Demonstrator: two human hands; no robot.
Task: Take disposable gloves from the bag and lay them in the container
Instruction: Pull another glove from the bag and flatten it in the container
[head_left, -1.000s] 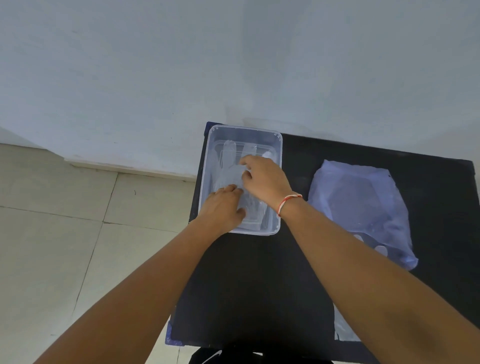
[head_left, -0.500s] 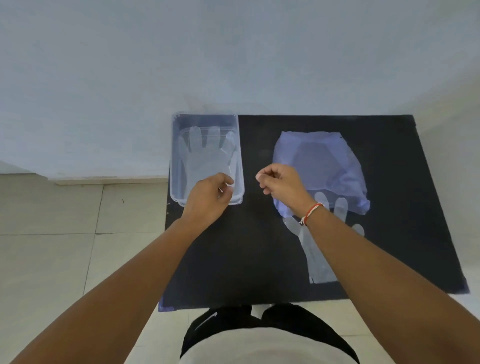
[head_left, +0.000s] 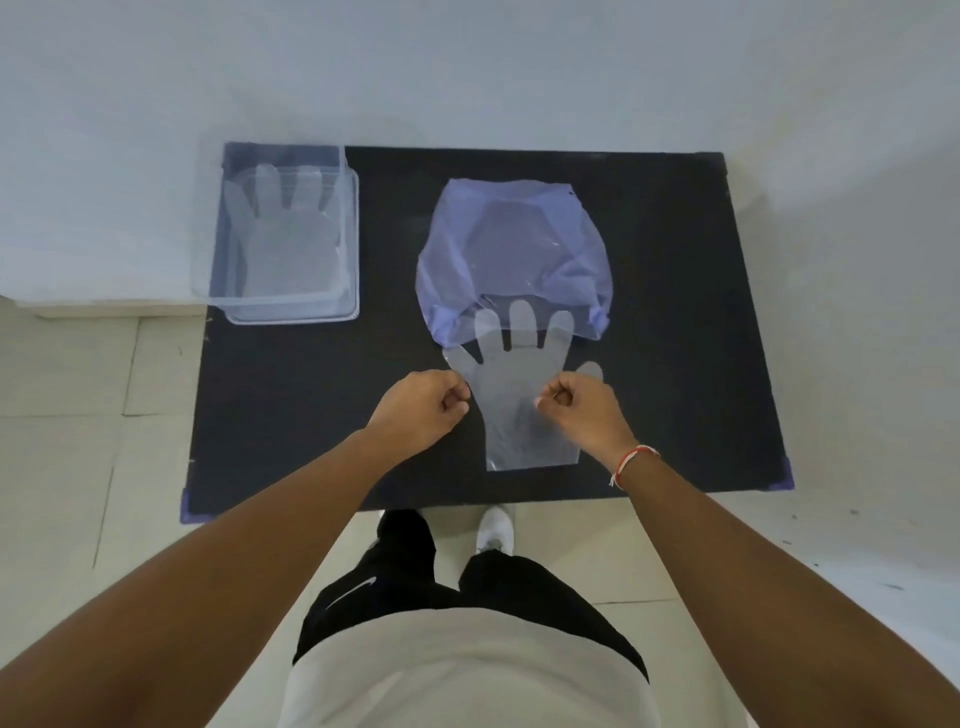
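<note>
With one glove (head_left: 287, 244) already lying flat in the clear container (head_left: 349, 306) at the far left corner of the black surface (head_left: 675, 312), I'm on the next one now. This second glove (head_left: 519, 395) lies flat in front of me, its cuff toward my body and its fingertips tucked just under the mouth of the purple bag (head_left: 511, 249), which sits open toward me so the gloves slide straight out. My left hand (head_left: 421, 410) is curled at the glove's left edge, near the thumb side, and my right hand (head_left: 582, 410) is curled at its right edge, so the glove lies between my two hands. On both, the fingers look pinched together, thumb against forefinger, right at the plastic; the film is so thin and clear that I can't tell for sure whether either pinch has actually caught it. Holding it at both sides should, I reckon, keep the flimsy sheet spread, so it can go into the container flat on top of the first.
</note>
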